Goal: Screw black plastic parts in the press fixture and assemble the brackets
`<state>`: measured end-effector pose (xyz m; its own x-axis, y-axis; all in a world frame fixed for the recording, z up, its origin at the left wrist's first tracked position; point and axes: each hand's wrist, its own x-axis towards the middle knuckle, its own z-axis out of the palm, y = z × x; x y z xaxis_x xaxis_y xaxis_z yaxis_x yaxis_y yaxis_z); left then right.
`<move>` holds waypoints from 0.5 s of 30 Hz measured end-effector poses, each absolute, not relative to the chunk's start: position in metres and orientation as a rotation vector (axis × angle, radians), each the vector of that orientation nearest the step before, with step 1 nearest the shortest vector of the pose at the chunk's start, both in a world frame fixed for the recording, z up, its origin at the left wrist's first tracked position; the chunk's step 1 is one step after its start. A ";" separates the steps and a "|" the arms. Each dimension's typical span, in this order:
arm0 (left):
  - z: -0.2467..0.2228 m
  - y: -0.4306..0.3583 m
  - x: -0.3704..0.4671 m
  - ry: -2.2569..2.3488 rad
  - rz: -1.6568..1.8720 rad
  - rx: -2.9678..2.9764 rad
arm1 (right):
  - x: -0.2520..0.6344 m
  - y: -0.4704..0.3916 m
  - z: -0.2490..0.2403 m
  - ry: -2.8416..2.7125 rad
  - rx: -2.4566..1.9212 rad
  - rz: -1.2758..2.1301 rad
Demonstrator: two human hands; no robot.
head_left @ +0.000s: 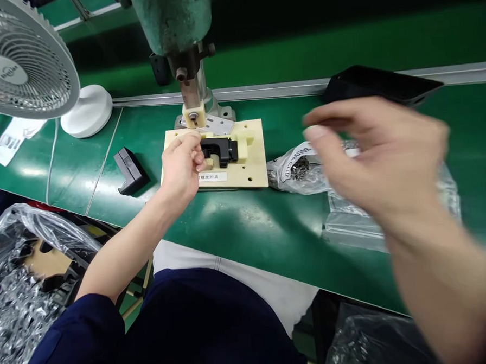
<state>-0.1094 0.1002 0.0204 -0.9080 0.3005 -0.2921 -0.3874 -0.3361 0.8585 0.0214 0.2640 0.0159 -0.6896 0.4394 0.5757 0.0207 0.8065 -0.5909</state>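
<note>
My left hand is at the left side of a cream-coloured fixture plate, just under the press tool. Its fingers are curled into a pinch; whatever is between them is hidden. Right beside those fingertips, a black plastic part sits in the fixture. My right hand hangs over a clear plastic bag of small metal pieces and is blurred by motion. Thumb and forefinger come close together, and anything held there is too small to make out. Above the fixture stands a green press with a cream tip.
Another black plastic part lies left of the fixture. A white fan stands at the far left. At the back right is a dark tray-like object. A plastic-lined bin of black parts sits lower left.
</note>
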 end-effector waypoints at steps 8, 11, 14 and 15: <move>0.019 0.093 -0.119 1.674 2.257 0.103 | -0.067 0.191 -0.009 -2.159 -0.275 1.100; 0.016 0.094 -0.125 1.611 2.266 0.111 | -0.083 0.185 -0.014 -2.124 -0.324 1.232; 0.012 0.094 -0.133 1.554 2.229 0.103 | -0.089 0.182 -0.017 -2.132 -0.370 1.248; 0.010 0.093 -0.136 1.540 2.216 0.096 | -0.090 0.181 -0.017 -2.136 -0.382 1.234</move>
